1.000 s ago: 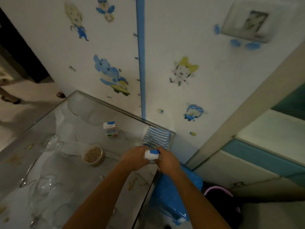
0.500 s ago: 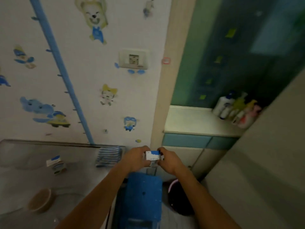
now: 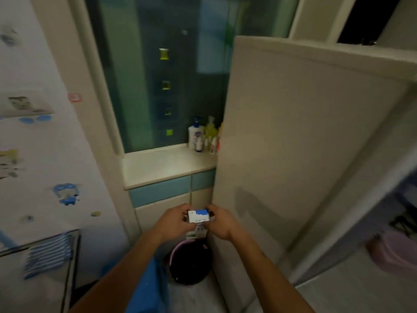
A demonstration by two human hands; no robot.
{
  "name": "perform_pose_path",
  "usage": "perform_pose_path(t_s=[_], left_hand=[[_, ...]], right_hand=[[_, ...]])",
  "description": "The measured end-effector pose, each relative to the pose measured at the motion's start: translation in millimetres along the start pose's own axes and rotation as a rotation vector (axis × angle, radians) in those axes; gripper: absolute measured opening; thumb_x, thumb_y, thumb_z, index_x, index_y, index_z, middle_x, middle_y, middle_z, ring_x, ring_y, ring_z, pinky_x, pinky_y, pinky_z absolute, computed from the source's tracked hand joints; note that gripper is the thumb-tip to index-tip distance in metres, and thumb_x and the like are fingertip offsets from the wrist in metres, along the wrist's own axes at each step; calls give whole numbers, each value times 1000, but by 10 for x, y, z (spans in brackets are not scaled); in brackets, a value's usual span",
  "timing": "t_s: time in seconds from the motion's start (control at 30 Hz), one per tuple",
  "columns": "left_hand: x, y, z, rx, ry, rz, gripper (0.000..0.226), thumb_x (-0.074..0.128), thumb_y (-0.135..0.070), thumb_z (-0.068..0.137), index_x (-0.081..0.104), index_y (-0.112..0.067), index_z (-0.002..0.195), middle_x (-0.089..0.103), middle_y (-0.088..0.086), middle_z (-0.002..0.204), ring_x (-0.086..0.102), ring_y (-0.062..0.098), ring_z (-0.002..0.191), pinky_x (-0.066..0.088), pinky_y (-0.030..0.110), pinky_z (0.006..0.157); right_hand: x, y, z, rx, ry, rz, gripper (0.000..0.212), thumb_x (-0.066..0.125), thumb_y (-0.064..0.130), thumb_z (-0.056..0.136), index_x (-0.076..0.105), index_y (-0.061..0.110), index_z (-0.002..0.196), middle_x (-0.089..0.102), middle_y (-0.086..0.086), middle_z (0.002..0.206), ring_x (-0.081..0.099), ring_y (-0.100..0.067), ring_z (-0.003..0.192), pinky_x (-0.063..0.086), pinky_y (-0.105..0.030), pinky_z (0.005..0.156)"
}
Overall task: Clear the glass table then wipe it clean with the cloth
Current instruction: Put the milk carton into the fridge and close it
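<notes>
A small carton (image 3: 198, 216) is gripped by both the left hand (image 3: 174, 220) and right hand (image 3: 222, 222), above the bin (image 3: 191, 263) at six o'clock. Clearing is judged underway; release over the bin is called for. The cloth (image 3: 47, 254) lies on the desk (image 3: 74, 249) at eight o'clock.

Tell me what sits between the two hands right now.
In the head view, a small white and blue carton sits between the left hand and right hand; both grip it, above the dark bin.
</notes>
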State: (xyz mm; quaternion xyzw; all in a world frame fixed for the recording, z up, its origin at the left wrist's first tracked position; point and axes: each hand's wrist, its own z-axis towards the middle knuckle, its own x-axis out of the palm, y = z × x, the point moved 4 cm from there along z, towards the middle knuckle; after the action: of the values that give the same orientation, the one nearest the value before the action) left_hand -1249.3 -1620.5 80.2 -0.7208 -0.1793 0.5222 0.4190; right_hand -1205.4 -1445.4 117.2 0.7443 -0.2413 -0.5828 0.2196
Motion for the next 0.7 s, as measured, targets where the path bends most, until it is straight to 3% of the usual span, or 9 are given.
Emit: perform_pose_path(t_s=[0.17,0.3,0.43,0.5,0.57,0.7], left_hand=[[450,-544,96,64,96,-11,35,76,-43,60,65,-32,91,75,-7,89,71,7,80,60,35,76],[630,-762,92,132,158,8,29,78,-33,66,66,-24,91,74,-7,82,68,3,72,57,30,70],[775,-928,34,153,228,-14,28,81,-17,73,65,-26,94,75,-1,92,71,6,82,58,23,74],[821,-969,18,186,242,-10,29,82,-20,71,65,-27,94,74,-3,91,70,5,80,58,24,72],[871,-1013,12,217,257,2,29,82,-30,68,65,-28,91,73,-7,87,68,3,77,57,26,70],[1008,-1121,-69,282,316,34,27,82,-33,68,66,-30,89,73,-8,86,68,4,77,56,31,73]], right_hand=[[-301,-447,-379,119,-82,42,54,65,26,85,48,19,136,61,-9,130,60,-27,114,46,-28,91],[-378,-590,-665,206,-152,58,56,62,25,86,45,21,139,60,-7,132,59,-27,115,46,-31,94],[-454,-678,-952,261,-221,112,57,60,28,87,45,23,141,60,-6,133,59,-24,117,47,-31,99],[-558,-659,-1146,253,-379,148,47,59,28,87,55,23,133,66,-2,124,63,-19,110,50,-32,97],[-731,-626,-1395,229,-679,222,31,57,26,88,64,21,118,70,1,109,65,-14,96,53,-32,89],[-1054,-588,-1867,250,-1197,217,7,60,25,88,60,22,95,62,3,88,58,-13,77,47,-28,70]])
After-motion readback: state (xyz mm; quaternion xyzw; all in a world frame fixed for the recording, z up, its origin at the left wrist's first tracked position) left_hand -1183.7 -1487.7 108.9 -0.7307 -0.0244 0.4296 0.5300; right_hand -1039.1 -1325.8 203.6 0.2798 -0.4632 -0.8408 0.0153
